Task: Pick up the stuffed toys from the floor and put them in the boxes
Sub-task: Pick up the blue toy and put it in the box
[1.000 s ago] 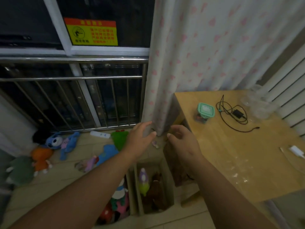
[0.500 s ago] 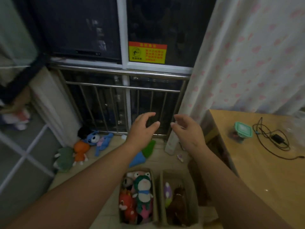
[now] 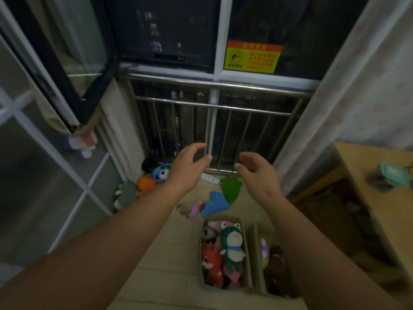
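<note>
steel railing (image 3: 223,107) behind left hand (image 3: 186,170), right hand (image 3: 260,174), blue toy (image 3: 215,203) near box (image 3: 226,218)

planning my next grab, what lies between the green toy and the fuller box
A flat blue toy lies on the floor between them, seen in the head view.
</note>
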`<state>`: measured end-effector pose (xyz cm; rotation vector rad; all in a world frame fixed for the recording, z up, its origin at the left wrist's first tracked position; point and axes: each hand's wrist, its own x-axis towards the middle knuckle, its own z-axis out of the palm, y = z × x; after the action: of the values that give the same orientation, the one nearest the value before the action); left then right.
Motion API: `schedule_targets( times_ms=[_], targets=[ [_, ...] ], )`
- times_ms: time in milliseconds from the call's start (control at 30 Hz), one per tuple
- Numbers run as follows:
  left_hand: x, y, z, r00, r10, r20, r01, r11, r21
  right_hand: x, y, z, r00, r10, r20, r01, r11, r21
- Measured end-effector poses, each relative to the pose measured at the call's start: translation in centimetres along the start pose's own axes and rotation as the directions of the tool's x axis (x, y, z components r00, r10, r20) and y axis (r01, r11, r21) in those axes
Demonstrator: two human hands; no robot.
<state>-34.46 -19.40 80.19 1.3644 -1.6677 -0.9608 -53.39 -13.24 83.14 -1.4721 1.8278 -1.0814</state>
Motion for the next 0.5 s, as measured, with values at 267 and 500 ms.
schedule_targets(
  times_ms=[267, 500],
  targets=[
    [3.4, -5.9, -2.0, 0.993, -0.119, -0.015, 0.118, 0.993, -0.011, 4.6, 1.6, 5.9, 0.996, 0.046, 0.074, -0.047, 0.999, 0.008],
    [10.9, -11.0, -1.7, 0.991, -0.123, -0.056, 0.126, 0.991, 0.049, 12.9, 3.9, 11.4, 0.988, 0.062, 0.138, -0.073, 0.995, 0.071]
  ],
)
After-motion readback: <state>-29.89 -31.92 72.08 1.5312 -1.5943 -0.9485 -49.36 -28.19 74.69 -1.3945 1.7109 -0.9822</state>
